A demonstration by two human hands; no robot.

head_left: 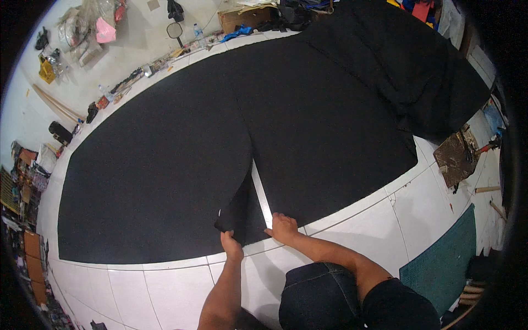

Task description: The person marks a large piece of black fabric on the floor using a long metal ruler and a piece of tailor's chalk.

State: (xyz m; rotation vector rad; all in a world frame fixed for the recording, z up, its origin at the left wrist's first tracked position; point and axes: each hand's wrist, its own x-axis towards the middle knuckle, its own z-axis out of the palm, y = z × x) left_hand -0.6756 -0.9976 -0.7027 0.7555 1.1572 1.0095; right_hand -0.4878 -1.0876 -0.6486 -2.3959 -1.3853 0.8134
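Note:
A large sheet of black fabric [165, 159] lies spread over the white tiled floor. It is split from the near edge toward the middle. My left hand [232, 246] is closed on the near corner of the left piece, which is raised and curled back. Beside the split, my right hand [285, 228] is closed at the near edge of the right piece, fingers on top and thumb toward the split. A narrow straight white strip [261, 192] shows along the split and ends by my right thumb; I cannot tell whether it is bare floor or a straightedge.
Bunched black fabric [407, 71] is heaped at the far right. A green mat [445, 264] and a worn brown board [456, 157] lie to the right. Clutter lines the far wall, including a cardboard box [234, 20] and a plastic bottle [198, 34]. Piled goods [33, 247] stand at left.

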